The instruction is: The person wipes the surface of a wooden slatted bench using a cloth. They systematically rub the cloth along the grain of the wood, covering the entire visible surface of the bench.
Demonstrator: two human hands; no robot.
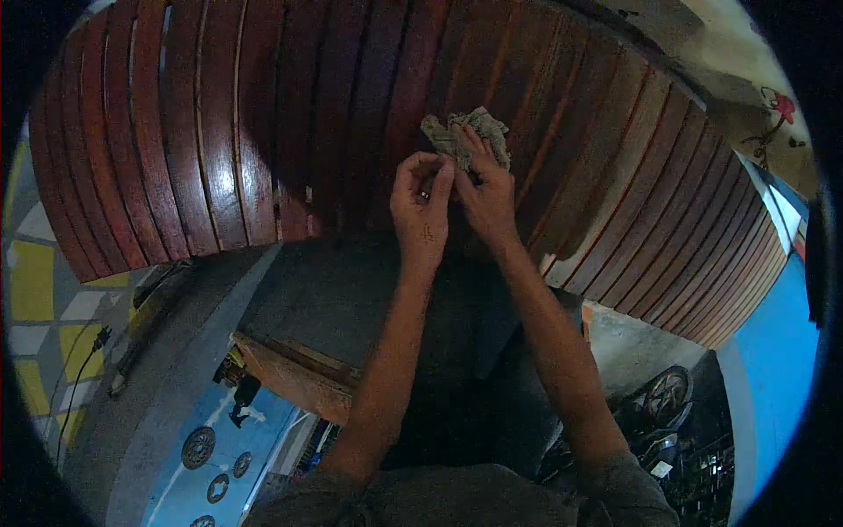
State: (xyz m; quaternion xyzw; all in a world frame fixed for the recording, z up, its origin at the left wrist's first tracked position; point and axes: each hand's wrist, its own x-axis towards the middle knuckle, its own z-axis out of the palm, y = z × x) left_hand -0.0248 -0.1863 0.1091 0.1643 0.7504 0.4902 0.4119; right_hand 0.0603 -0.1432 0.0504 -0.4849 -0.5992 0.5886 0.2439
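Observation:
A crumpled, greyish rag [488, 128] rests against a curved surface of reddish-brown wooden slats [351, 114]. My right hand [487, 189] is on the rag, its fingers bent over the cloth and pressing it to the wood. Close beside it on the left, my left hand [421, 206] is closed with thumb and fingertips pinched together near the rag's lower edge. Whatever those fingertips hold, if anything, is too small or hidden to make out. Left of the hands the slats look glossy and redder; toward the right they look duller and browner.
A black plug on a cord [98, 341] lies at the left over yellow and white patterned flooring [33, 285]. Below the slats stand a wooden-edged box [294, 378] and a blue surface with round metal parts [198, 448]. A wheel [669, 395] shows at lower right.

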